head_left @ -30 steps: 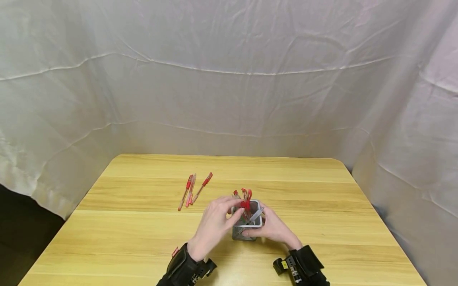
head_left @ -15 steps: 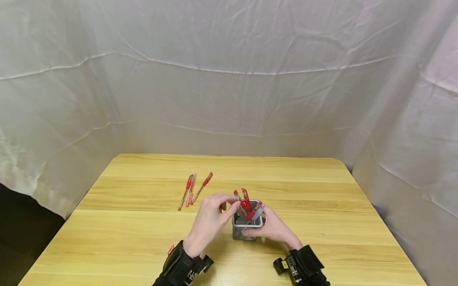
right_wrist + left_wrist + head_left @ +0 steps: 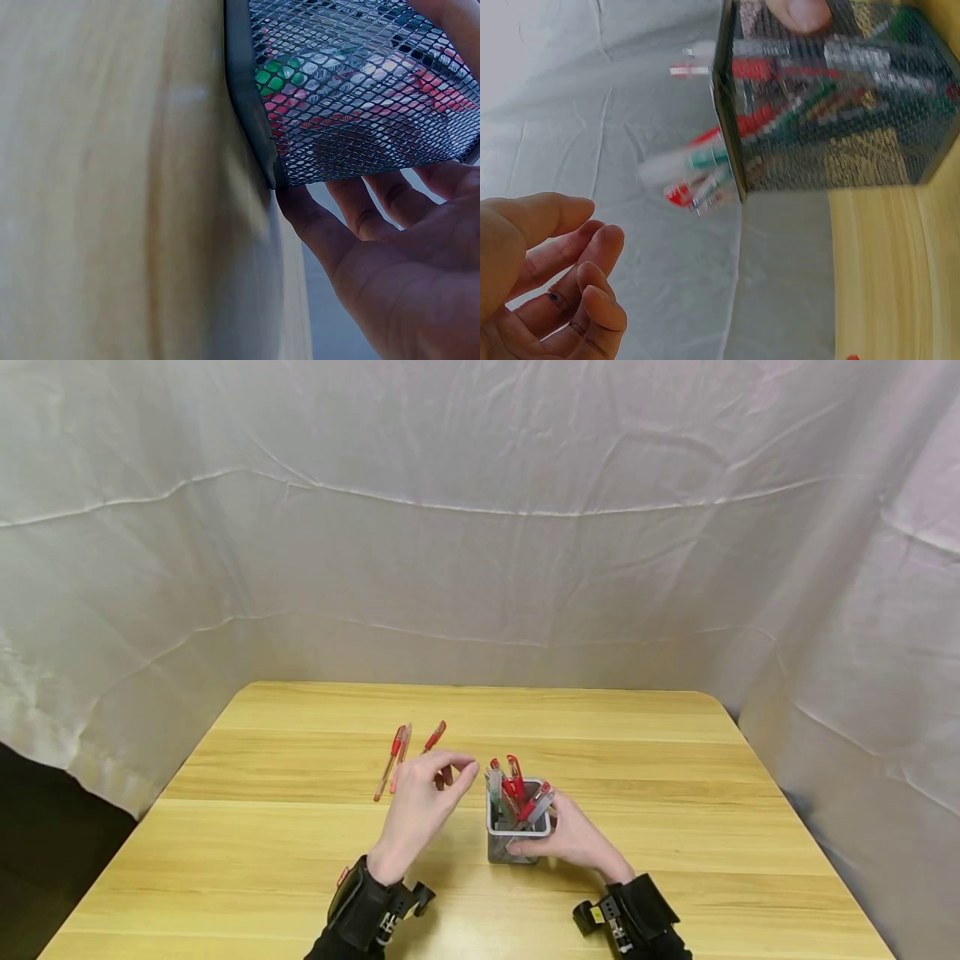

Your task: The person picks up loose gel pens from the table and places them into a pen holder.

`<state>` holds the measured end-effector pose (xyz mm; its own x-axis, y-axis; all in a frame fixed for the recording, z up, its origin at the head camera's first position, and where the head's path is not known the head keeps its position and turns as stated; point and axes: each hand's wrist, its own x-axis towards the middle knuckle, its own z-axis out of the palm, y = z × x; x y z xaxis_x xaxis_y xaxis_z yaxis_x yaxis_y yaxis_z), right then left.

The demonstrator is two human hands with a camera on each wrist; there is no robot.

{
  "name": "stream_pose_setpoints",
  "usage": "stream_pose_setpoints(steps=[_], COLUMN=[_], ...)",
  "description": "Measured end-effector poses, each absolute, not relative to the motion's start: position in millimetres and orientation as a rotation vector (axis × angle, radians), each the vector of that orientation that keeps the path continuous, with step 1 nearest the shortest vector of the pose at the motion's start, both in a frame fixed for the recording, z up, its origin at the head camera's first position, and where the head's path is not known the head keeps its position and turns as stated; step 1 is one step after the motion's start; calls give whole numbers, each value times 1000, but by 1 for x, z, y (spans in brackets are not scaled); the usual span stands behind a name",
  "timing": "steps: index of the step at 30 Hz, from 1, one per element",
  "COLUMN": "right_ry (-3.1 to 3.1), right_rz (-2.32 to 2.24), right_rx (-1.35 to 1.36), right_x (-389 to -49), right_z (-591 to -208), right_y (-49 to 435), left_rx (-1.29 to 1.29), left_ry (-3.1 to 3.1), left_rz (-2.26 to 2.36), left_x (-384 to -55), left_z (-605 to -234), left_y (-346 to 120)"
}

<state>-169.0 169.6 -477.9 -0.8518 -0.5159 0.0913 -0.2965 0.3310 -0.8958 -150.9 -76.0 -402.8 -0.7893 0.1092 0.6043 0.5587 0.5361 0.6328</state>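
A black mesh pen holder [image 3: 513, 850] stands on the table with several red pens [image 3: 516, 781] and a green-marked pen [image 3: 495, 787] leaning in it. My right hand [image 3: 583, 839] grips the holder from its right side, thumb across the front; the right wrist view shows fingers along the mesh [image 3: 360, 97]. To the left of the holder and apart from it, my left hand [image 3: 420, 806] hovers with loosely bent fingers and nothing between them. In the left wrist view the pen holder [image 3: 840, 112] looks blurred, its pens sticking out beyond the rim.
Red pens [image 3: 394, 752] lie on the wooden table [image 3: 285, 852] behind my left hand, which partly covers them. One pen [image 3: 434, 735] slants a little apart. A pale cloth [image 3: 480, 568] hangs behind and at both sides of the table.
My left hand has let go of a red pen in the holder and drawn back to the left. The pens there lean differently. My right hand keeps its grip.
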Motion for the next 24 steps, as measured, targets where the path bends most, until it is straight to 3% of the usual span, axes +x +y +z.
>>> stream_pose_setpoints(steps=[24], right_ry=[2379], right_rz=[-1526], right_rx=[-710], right_x=[-168], right_z=[-477], right_y=[169], left_rx=[-316], left_ry=[-2566], left_rz=[-1071], left_x=[-165], left_z=[-422], left_y=[-95])
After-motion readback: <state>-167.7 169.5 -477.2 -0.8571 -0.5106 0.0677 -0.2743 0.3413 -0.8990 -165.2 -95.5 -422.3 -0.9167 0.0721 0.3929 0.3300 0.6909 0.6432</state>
